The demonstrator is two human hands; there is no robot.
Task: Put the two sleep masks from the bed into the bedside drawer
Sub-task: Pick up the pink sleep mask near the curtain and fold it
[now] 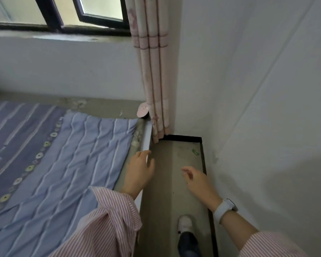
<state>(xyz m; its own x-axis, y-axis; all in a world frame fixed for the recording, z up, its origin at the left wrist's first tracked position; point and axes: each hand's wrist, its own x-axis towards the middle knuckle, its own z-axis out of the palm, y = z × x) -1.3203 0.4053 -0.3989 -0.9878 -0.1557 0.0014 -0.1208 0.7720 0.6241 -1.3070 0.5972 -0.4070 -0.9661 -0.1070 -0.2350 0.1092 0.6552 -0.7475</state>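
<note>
A pink sleep mask point(142, 111) lies on the grey ledge at the far corner of the bed, right beside the curtain. The second mask and the bedside drawer are out of sight. My left hand point(139, 173) hovers over the bed's right edge with fingers apart and nothing in it. My right hand point(196, 179) hangs over the narrow floor strip, fingers loosely spread and empty, a white watch on its wrist. Both hands are well short of the mask.
The bed carries a blue striped quilt point(78, 156). A pink curtain point(154, 71) hangs in the corner under a black-framed window point(85, 21). A narrow floor gap point(174, 182) runs between bed and white wall point(258, 108). My shoe point(185, 224) stands in it.
</note>
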